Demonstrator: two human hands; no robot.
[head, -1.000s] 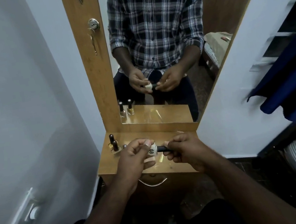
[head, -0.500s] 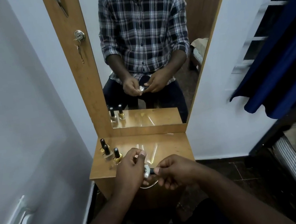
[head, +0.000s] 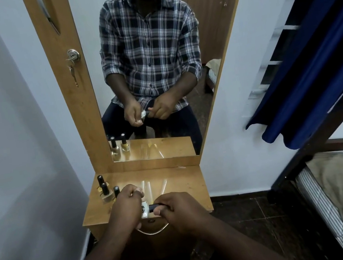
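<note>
Above dresser (head: 181,184): left fingers (head: 134,191) grip bottle (head: 145,209), right fingers (head: 165,199) pinch cap (head: 154,206).

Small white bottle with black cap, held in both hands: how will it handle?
Likely rigid and light: the left hand nearly hides the small white bottle. Probably tippy if stood up, given the long black cap the right hand grips.

The left hand (head: 124,208) covers most of the small white bottle (head: 145,209); its label is too small to read. The right hand (head: 178,210) hides most of the black cap (head: 155,206).
</note>
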